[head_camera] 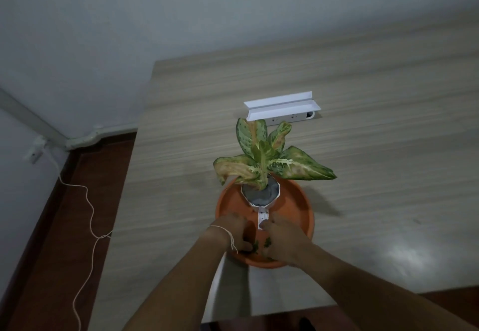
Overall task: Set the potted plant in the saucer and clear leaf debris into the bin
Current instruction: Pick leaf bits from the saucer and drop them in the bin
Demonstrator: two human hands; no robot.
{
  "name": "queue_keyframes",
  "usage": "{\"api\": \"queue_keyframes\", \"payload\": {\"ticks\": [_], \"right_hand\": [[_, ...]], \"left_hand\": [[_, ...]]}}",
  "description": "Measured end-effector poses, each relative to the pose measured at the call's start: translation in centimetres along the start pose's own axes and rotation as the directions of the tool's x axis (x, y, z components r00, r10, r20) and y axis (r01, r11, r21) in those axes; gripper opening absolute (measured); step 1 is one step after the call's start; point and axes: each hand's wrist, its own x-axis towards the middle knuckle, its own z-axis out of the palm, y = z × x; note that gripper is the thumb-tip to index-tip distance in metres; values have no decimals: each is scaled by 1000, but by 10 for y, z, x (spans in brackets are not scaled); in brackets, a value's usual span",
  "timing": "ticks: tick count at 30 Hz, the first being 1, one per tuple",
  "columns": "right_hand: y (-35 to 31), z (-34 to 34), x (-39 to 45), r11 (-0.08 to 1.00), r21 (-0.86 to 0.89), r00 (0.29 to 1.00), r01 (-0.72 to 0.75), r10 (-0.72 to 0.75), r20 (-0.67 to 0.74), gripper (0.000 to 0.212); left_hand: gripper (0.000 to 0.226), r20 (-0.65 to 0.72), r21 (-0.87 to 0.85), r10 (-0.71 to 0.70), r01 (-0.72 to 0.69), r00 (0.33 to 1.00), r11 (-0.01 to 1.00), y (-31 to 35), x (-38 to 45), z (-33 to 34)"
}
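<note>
A potted plant [264, 159] with green, yellow and pink leaves stands in a white faceted pot [261, 196] inside the orange saucer [295, 201]. A white label [263, 220] hangs from the pot's front. Small green leaf debris [261, 244] lies in the saucer's near part. My left hand [233, 232] and my right hand [281, 240] both reach into the near part of the saucer, fingers curled down at the debris. Whether either hand holds any bits is hidden.
The saucer sits on a wooden table [363, 149]. A white power strip with a raised lid [282, 109] lies behind the plant. A white cable [88, 201] runs over the brown floor at the left. No bin is in view.
</note>
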Motion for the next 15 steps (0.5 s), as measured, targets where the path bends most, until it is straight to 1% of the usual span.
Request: {"api": "queue_keyframes", "payload": {"ticks": [2, 3, 4, 5, 8, 10, 12, 15], "right_hand": [[-3, -4, 0, 999, -29, 993, 35, -31, 116, 49], [-3, -5, 1, 998, -33, 985, 57, -51, 168, 44], [-3, -5, 1, 997, -35, 977, 75, -67, 205, 40], [-3, -5, 2, 995, -42, 972, 93, -81, 222, 39], [-2, -4, 3, 987, -79, 968, 141, -120, 221, 41], [-4, -1, 4, 984, -92, 965, 155, -131, 229, 41], [-7, 0, 6, 985, -81, 966, 152, -130, 223, 35], [-11, 1, 8, 989, -52, 964, 138, -122, 238, 28]], "left_hand": [[44, 20, -19, -20, 21, 1000, 1000, 9, 6, 3], [47, 2, -37, -57, 57, 998, 998, 13, 8, 2], [50, -11, -37, -102, 102, 995, 994, 18, 9, 1], [51, 0, -20, -112, 112, 994, 993, 21, 11, 3], [35, 46, 40, -6, 4, 999, 999, 25, 9, 10], [30, 27, 60, 0, -2, 1000, 998, 24, 9, 15], [27, -2, 63, -8, 8, 1000, 998, 25, 8, 16], [24, 4, 92, 3, -3, 1000, 996, 28, 9, 20]]}}
